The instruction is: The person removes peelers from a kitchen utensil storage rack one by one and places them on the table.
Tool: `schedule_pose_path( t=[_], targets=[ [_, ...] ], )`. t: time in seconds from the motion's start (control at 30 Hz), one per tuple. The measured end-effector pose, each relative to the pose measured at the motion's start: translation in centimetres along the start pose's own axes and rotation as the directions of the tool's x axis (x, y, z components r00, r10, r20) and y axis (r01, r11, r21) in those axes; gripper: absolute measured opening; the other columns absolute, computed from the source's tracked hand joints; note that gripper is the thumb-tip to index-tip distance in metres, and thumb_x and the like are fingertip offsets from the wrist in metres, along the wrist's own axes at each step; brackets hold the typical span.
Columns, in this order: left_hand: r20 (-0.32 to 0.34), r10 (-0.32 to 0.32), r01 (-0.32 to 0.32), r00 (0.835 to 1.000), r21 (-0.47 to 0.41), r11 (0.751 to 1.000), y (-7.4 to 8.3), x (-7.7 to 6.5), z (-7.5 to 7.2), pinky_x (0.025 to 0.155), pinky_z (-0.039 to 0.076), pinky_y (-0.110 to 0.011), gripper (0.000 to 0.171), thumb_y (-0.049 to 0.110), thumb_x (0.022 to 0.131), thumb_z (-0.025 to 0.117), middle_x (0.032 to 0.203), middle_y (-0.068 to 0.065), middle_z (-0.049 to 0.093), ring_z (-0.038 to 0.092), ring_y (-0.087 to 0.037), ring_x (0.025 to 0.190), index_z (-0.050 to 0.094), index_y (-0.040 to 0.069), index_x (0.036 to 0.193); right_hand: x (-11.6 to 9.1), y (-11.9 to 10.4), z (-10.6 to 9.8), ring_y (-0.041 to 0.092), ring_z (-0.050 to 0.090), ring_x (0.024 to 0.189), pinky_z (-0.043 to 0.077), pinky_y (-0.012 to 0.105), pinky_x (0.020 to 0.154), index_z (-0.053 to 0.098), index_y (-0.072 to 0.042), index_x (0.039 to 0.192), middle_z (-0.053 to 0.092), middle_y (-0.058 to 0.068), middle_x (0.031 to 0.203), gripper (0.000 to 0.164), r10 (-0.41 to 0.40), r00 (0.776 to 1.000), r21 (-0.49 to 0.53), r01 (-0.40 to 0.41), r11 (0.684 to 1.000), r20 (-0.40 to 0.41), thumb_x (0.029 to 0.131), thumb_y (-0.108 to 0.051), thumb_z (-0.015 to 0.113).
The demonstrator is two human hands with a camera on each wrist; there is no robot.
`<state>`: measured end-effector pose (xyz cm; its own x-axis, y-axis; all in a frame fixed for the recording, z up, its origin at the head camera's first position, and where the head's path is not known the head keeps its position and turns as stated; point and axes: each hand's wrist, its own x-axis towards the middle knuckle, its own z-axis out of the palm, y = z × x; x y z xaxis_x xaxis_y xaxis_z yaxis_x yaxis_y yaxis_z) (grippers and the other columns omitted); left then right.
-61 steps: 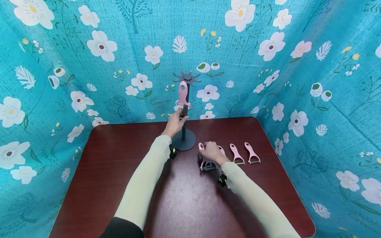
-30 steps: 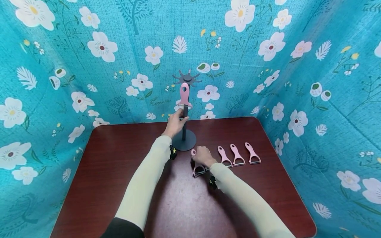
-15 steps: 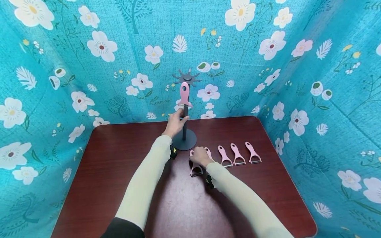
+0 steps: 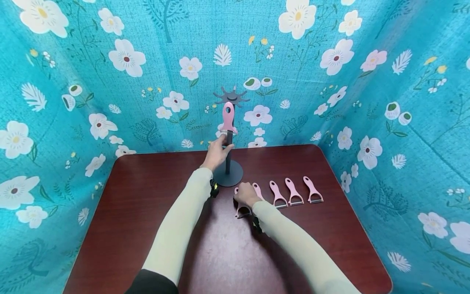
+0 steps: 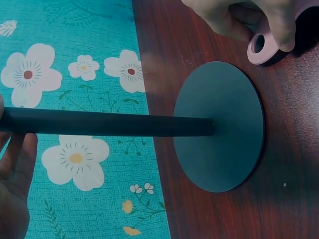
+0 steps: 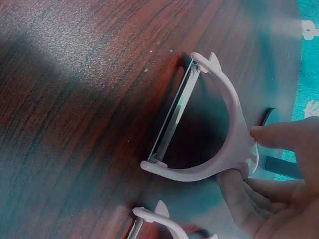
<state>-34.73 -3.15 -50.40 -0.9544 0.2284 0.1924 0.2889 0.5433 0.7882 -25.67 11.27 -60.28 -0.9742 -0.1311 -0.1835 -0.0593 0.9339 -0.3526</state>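
Observation:
My left hand (image 4: 216, 152) holds the dark upright pole (image 5: 104, 122) of a grey stand; in the left wrist view its fingers and thumb lie on both sides of the pole. From the stand's hooked top (image 4: 231, 98) hangs a pink Y-shaped peeler (image 4: 228, 116), just above that hand. My right hand (image 4: 246, 194) pinches the handle of another pink peeler (image 6: 234, 114) between thumb and fingers, low over the table or touching it. Its blade end points toward me. In the head view the right hand hides most of the handle.
Several more pink peelers lie in a row to the right, among them a near peeler (image 4: 277, 194) and the outermost peeler (image 4: 312, 188). The stand's round base (image 4: 235, 175) sits near the back edge of the brown table (image 4: 147, 196). A flowered curtain (image 4: 147, 81) encloses the table.
My right hand has moved left and slightly toward me with its peeler, uncovering another peeler beside it. Over the last half second it stays nearly still. My left hand keeps its place on the pole.

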Motion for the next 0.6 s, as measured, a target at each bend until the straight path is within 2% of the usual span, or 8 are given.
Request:
schedule_pose_path(
  t=[0.4, 0.6],
  targets=[
    [0.005, 0.000, 0.000, 1.000, 0.008, 1.000, 0.04, 0.03, -0.07, 0.085, 0.049, -0.041, 0.026, 0.034, 0.095, 0.057, 0.113, -0.004, 0.063, 0.061, -0.022, 0.104, 0.052, 0.017, 0.115, 0.53, 0.01, 0.77, 0.018, 0.053, 0.053, 0.045, 0.035, 0.052, 0.048, -0.012, 0.053, 0.055, 0.004, 0.059, 0.029, -0.003, 1.000, -0.010, 0.002, 1.000, -0.019, 0.074, -0.015, 0.067],
    [0.002, -0.002, 0.002, 1.000, 0.014, 1.000, 0.05, 0.12, -0.21, 0.084, 0.050, -0.041, 0.027, 0.035, 0.095, 0.057, 0.113, -0.005, 0.063, 0.061, -0.023, 0.105, 0.052, 0.017, 0.115, 0.60, -0.05, 0.81, 0.020, 0.058, 0.058, 0.049, 0.037, 0.057, 0.052, -0.012, 0.053, 0.060, 0.009, 0.065, 0.029, -0.006, 1.000, -0.027, 0.006, 1.000, -0.029, 0.075, -0.019, 0.070]
  ],
)
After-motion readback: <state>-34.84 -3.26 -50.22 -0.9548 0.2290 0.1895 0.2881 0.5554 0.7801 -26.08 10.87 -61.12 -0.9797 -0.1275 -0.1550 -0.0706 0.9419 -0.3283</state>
